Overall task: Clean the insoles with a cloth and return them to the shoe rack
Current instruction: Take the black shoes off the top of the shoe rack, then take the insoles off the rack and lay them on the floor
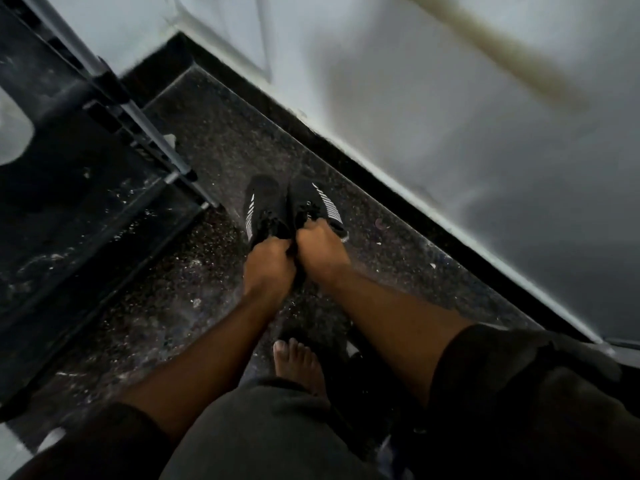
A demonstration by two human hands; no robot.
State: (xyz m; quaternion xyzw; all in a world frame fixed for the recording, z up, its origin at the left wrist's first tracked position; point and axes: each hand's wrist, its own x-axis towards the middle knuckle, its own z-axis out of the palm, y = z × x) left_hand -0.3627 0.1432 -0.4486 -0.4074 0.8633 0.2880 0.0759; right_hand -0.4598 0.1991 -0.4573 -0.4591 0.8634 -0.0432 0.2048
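Landmark: the pair of black knit sneakers with white side stripes (pixel 294 209) stands on the dark speckled stone floor (pixel 214 150), between the black shoe rack with grey metal tubes (pixel 104 109) and the white wall (pixel 450 116).
Left hand: the left hand (pixel 268 268) is curled at the heel opening of the sneaker nearer the rack, fingers tucked in – whether they pinch an insole, I cannot tell.
Right hand: the right hand (pixel 320 249) is closed at the collar of the sneaker nearer the wall, fingertips hidden.
Insoles: not visible – presumably inside the sneakers.
Cloth: none visible.
Risk, grip: a glued insole may tear or crease if yanked by its heel edge.
Risk, shoe: an unbraced sneaker could lift or slide toward the wall.
Risk, dirt: a freed insole dropped on the gritty floor beside the sneakers picks up dust.
Risk, footing: a bare foot (pixel 298 365) behind the sneakers on polished stone suggests a low posture that may slip.
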